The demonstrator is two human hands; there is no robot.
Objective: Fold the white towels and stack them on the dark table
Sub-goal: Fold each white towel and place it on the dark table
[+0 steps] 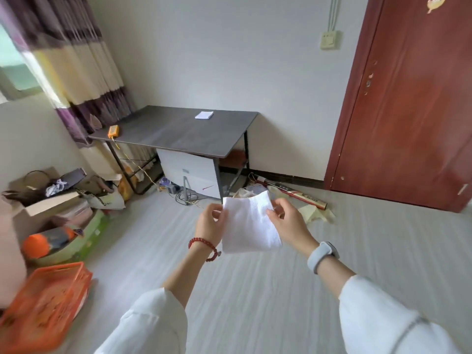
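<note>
A white towel (249,226) hangs in the air between my hands, over the floor and some way short of the table. My left hand (209,223) pinches its upper left corner. My right hand (288,221) grips its upper right edge. The dark table (176,134) stands against the far wall. One folded white towel (204,115) lies on its back part.
An orange device (114,131) with a yellow cord sits on the table's left corner. A white cabinet (191,172) stands under the table. Boxes and clutter (51,198) line the left wall, with an orange crate (43,305) near me. A red-brown door (408,98) is at right.
</note>
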